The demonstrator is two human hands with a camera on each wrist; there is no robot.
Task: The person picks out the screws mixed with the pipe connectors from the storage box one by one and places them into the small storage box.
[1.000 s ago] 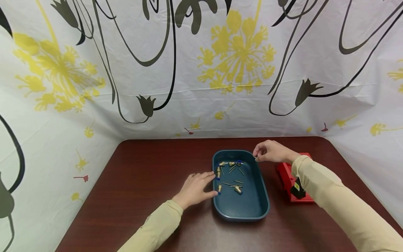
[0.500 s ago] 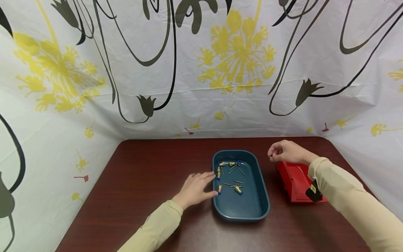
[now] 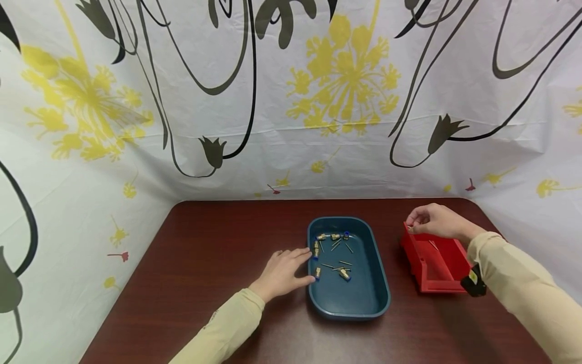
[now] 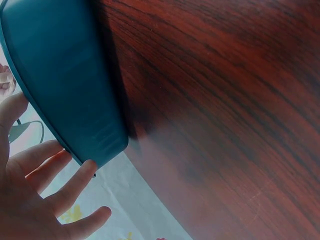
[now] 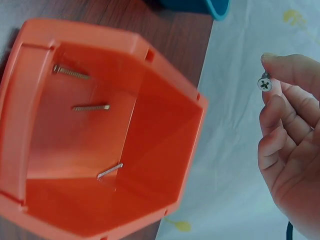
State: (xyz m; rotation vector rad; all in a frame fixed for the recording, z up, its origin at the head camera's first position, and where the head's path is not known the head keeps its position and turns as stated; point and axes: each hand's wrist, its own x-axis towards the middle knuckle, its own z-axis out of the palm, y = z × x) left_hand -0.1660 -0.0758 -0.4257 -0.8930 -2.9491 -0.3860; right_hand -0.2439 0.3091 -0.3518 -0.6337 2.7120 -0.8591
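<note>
My right hand [image 3: 438, 221] is above the back left corner of a red plastic bin [image 3: 443, 288]. Between thumb and fingers it pinches a screw [image 5: 265, 84], whose cross-slotted head faces the right wrist camera. Inside the bin, in that view, lie three screws, one of them a screw [image 5: 91, 107] near the middle. My left hand [image 3: 284, 273] rests at the left rim of a dark blue tray [image 3: 350, 316], fingers spread and touching its edge. Several brass fittings with blue ends, such as this fitting [image 3: 344, 275], and several screws [image 3: 345, 263] lie in the tray.
The tray and the bin stand apart on a dark reddish-brown wooden table [image 3: 218, 253]. A white cloth [image 3: 263, 111] with yellow and grey plant prints hangs behind and beside the table. A black band with a device [image 3: 474, 280] sits at the right wrist.
My right hand has moved right with the screw, from the tray's back right corner to the red bin. More of the bin's inside shows. The left hand has stayed at the tray's rim.
</note>
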